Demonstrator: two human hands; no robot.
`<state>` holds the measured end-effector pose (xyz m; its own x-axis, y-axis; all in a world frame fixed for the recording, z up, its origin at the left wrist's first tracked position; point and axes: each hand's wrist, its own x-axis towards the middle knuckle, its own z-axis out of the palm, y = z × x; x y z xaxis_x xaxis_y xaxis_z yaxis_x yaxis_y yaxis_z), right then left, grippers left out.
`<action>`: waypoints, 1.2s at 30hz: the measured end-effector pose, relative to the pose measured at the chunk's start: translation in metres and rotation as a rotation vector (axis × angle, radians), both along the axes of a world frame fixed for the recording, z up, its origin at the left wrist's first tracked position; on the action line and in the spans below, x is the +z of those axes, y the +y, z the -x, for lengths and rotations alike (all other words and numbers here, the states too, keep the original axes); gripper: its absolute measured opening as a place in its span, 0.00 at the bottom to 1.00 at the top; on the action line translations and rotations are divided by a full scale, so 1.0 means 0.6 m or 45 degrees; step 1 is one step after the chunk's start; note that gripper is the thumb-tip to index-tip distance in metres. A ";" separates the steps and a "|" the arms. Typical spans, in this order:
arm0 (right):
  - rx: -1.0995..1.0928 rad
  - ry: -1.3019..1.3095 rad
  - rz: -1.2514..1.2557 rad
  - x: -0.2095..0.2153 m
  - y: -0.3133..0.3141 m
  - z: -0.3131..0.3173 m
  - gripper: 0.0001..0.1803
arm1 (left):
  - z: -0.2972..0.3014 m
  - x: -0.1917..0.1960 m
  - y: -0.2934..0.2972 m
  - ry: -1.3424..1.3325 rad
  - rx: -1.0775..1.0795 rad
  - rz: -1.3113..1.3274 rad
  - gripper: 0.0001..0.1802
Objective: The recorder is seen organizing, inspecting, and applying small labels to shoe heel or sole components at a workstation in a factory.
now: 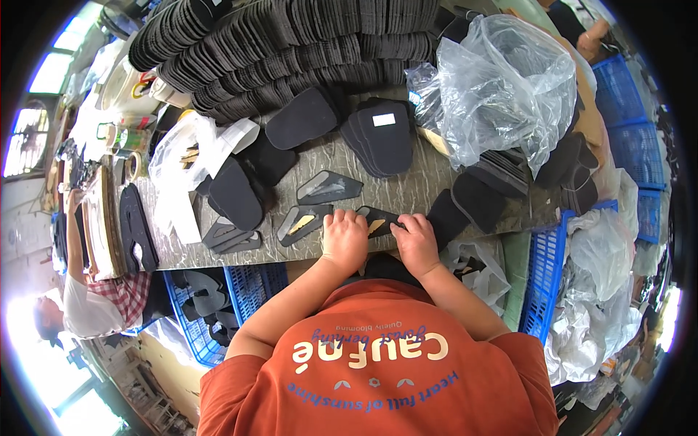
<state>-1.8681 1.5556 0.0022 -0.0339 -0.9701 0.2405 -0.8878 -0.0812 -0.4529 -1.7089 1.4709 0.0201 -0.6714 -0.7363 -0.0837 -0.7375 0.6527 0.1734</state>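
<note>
Both my hands rest at the near edge of a grey worktable (407, 192). Beneath my left hand (345, 236) and my right hand (414, 240) lies a dark flat shoe piece (378, 220) with a pale wedge-shaped cut-out, and both hands press on it with curled fingers. Two similar dark pieces with pale centres lie just left of it (304, 221) and beyond it (329, 187). A small stack of black foam soles (385, 134) stands past them.
Large rows of stacked black soles (291, 43) fill the table's far side. A clear plastic bag (502, 87) sits at the right. Blue crates (545, 283) stand right and below (240, 291). Another person in a white shirt (87, 305) works at the left.
</note>
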 end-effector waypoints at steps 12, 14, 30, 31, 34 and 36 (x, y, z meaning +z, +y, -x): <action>-0.044 0.001 -0.018 -0.007 0.005 -0.004 0.10 | -0.010 0.057 -0.044 0.051 0.092 -0.224 0.04; -0.051 -0.005 -0.004 -0.009 0.005 -0.005 0.10 | -0.027 0.037 -0.045 0.186 0.096 -0.287 0.03; -0.111 -0.115 -0.068 0.025 -0.026 -0.018 0.11 | -0.045 -0.015 -0.023 0.623 0.225 -0.254 0.02; -0.084 -0.143 -0.053 0.026 -0.037 -0.022 0.12 | -0.048 -0.018 -0.023 0.715 0.277 -0.264 0.02; -0.032 -0.138 -0.008 0.027 -0.069 -0.036 0.11 | -0.056 -0.017 -0.020 0.844 0.413 -0.311 0.02; -0.003 -0.062 -0.139 0.015 -0.086 -0.047 0.08 | -0.063 -0.016 -0.018 0.881 0.502 -0.347 0.02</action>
